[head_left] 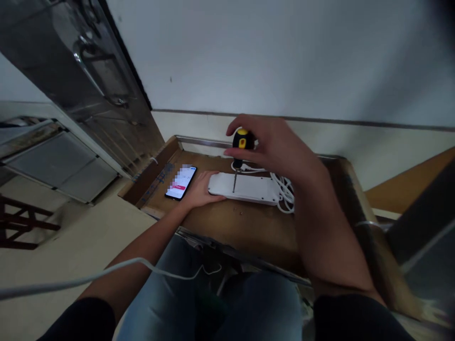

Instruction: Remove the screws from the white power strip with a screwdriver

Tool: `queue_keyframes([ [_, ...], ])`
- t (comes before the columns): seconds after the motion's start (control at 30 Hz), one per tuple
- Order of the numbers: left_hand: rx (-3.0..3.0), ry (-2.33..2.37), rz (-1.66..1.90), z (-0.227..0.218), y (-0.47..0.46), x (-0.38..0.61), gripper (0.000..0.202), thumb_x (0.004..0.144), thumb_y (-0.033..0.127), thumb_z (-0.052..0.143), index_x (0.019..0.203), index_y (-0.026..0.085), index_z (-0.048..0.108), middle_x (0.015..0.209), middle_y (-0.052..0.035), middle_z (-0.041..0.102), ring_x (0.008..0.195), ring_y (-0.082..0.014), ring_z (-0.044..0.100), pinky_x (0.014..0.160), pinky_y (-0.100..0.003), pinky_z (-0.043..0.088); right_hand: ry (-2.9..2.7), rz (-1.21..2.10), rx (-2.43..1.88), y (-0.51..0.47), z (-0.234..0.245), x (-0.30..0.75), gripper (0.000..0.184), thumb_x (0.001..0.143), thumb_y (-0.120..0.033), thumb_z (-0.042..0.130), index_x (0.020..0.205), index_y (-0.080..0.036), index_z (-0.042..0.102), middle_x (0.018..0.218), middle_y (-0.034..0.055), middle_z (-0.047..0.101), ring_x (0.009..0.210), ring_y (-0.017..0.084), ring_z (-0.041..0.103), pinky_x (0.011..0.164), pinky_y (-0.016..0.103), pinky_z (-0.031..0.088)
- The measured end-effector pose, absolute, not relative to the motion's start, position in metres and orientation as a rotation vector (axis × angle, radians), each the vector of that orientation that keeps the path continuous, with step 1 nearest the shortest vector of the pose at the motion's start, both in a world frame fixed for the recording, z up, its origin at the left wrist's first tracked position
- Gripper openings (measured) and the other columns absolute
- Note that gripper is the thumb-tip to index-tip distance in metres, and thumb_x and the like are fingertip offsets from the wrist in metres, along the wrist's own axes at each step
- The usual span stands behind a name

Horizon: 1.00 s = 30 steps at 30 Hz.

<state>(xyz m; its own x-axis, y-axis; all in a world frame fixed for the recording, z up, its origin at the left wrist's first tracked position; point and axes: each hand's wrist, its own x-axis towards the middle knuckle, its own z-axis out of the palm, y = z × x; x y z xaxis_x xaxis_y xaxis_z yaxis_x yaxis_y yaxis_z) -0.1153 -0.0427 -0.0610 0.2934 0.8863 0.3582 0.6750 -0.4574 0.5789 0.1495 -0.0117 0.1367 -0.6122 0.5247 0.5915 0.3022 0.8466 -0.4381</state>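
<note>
A white power strip (249, 188) lies flat on a small wooden desk (245, 227), its white cord (286, 192) coiled at its right end. My right hand (273, 147) is closed around the black and yellow handle of a screwdriver (241, 142), which stands upright with its tip on the strip's top face. My left hand (201, 189) presses against the strip's left end, fingers curled at its edge, holding it steady.
A lit phone (181, 183) lies on the desk left of my left hand. A white wall rises behind the desk. A metal door (88, 80) stands at the left. A thin white cable (106, 272) crosses my lap.
</note>
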Motion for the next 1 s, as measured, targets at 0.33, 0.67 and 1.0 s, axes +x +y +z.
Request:
queue_keyframes([
  [0.33,2.185,1.442,0.931,-0.059,-0.043,-0.116,0.095,0.075,0.060,0.093,0.151,0.024,0.051,0.153,-0.0179,0.059,0.145,-0.0399,0.057,0.127,-0.062,0.042,-2.298,0.236,-0.683,-0.008,0.128,0.145,0.037,0.105,-0.053,0.054,0.118,-0.020,0.061,0.111,0.0107,0.066,0.090,0.020,0.056,0.085,0.033,0.046],
  [0.67,2.183,1.439,0.903,-0.059,-0.042,-0.116,0.096,0.075,0.061,0.092,0.153,0.023,0.049,0.155,-0.0190,0.057,0.147,-0.0401,0.054,0.127,-0.062,0.040,-2.357,0.561,-0.396,-0.007,0.147,0.163,0.033,0.097,-0.050,0.070,0.113,-0.021,0.071,0.099,0.0028,0.071,0.084,0.014,0.056,0.079,0.030,0.040],
  [1.0,2.186,1.431,0.929,-0.060,-0.041,-0.118,0.094,0.075,0.060,0.093,0.151,0.022,0.052,0.154,-0.0189,0.059,0.146,-0.0411,0.056,0.127,-0.061,0.041,-2.198,0.382,-0.913,-0.027,0.148,0.136,0.035,0.091,-0.045,0.080,0.092,-0.018,0.058,0.089,0.0019,0.068,0.074,0.011,0.046,0.071,0.031,0.029],
])
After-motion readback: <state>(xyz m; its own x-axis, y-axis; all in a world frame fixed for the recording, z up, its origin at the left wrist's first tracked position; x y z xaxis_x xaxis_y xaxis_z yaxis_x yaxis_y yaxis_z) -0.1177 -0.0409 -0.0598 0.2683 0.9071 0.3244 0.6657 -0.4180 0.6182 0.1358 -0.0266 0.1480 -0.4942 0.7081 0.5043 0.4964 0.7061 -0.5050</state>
